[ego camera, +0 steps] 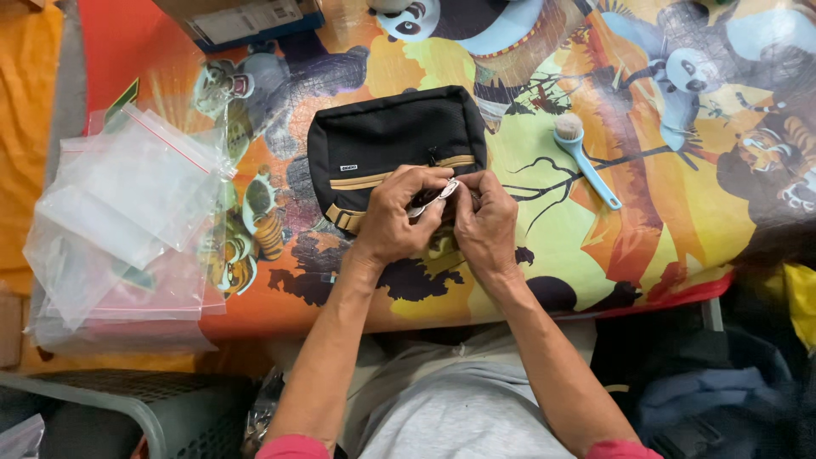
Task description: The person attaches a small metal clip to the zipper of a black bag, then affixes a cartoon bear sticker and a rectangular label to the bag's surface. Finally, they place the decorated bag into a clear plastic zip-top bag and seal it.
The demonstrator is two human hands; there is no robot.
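Observation:
A black fabric pouch (387,136) with tan trim and a zip lies on the colourful cartoon-printed table cover (595,246). My left hand (399,217) and my right hand (486,223) meet at the pouch's near edge. Both pinch a small silvery metal piece (440,194) between their fingertips, right over the pouch's lower right corner. What the piece is fastened to is hidden by my fingers.
A pile of clear zip bags (127,221) lies at the left. A light blue brush with a round head (582,157) rests to the right of the pouch. A cardboard box (242,19) stands at the far edge. A grey basket (136,412) sits below left.

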